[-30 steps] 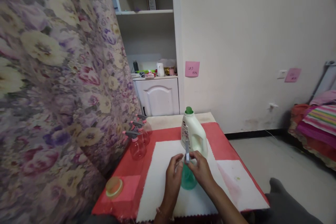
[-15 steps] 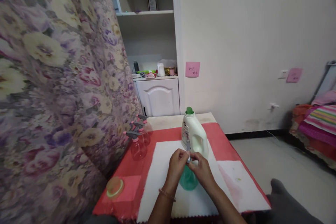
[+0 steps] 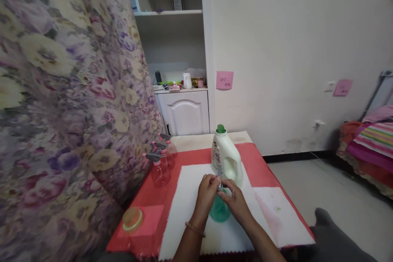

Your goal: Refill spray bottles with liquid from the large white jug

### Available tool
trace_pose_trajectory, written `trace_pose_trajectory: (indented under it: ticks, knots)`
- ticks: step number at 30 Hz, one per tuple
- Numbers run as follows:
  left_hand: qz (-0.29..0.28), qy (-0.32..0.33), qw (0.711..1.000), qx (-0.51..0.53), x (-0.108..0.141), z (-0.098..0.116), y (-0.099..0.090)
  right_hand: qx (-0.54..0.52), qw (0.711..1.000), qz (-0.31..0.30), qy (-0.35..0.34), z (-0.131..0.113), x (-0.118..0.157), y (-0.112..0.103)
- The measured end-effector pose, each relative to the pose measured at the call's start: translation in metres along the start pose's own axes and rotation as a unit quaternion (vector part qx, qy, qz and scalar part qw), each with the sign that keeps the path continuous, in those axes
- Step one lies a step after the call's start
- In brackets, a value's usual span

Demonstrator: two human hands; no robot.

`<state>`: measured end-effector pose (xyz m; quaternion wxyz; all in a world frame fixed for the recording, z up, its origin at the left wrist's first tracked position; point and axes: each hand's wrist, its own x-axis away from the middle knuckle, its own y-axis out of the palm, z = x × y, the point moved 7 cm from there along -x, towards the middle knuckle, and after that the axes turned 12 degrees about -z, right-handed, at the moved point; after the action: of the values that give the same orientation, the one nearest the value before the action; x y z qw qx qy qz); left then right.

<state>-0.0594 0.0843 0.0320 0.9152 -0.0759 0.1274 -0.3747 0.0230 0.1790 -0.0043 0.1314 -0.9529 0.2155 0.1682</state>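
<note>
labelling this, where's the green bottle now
In the head view, the green bottle is low, just right of centre, between the left hand and right hand, in front of the white jug.

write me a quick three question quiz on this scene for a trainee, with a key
1. How many pink spray bottles stand on the red-covered table?
2. True or false: the left hand and the right hand both have fingers at the grey piece above the green bottle.
3. Fill in: behind the green bottle stands a white ____ with a handle.

Key: 1. three; 2. true; 3. jug
</note>
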Motion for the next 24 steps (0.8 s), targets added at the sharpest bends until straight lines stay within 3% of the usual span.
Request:
trace_pose_trajectory:
  ticks: [12, 24]
  knots:
    - [0.011, 0.010, 0.999, 0.038, 0.002, 0.002, -0.001, -0.015, 1.000, -0.015, 0.001, 0.002, 0.005, -0.005]
    - [0.022, 0.013, 0.999, 0.046, 0.008, -0.007, 0.004, 0.022, 0.999, -0.034, -0.005, -0.016, -0.005, -0.004]
